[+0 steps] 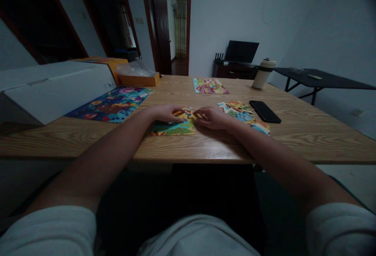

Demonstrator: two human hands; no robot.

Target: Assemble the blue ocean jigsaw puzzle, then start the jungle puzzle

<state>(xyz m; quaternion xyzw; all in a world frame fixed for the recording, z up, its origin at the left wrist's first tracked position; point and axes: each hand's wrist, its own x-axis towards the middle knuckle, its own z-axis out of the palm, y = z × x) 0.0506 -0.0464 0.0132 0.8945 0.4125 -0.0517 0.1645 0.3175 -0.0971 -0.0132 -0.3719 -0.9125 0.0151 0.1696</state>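
A partly joined jigsaw puzzle (173, 129) in green, yellow and blue lies flat near the table's front edge. My left hand (167, 113) rests over its left and upper part, thumb and fingers apart, the fingertips touching the pieces. At the puzzle's right edge, my right hand (214, 117) has its fingers bent around a small yellow puzzle piece (199, 116), mostly covered by the fingers. Just beyond that hand, loose puzzle pieces (241, 114) are heaped on the tabletop.
Right of the heap lies a black phone (264, 111), with a white tumbler (263, 74) farther back. A colourful picture sheet (209, 86) lies ahead. On the left are a dark blue illustrated sheet (113, 105), a white box (58, 87) and an orange box (139, 79) with clear plastic.
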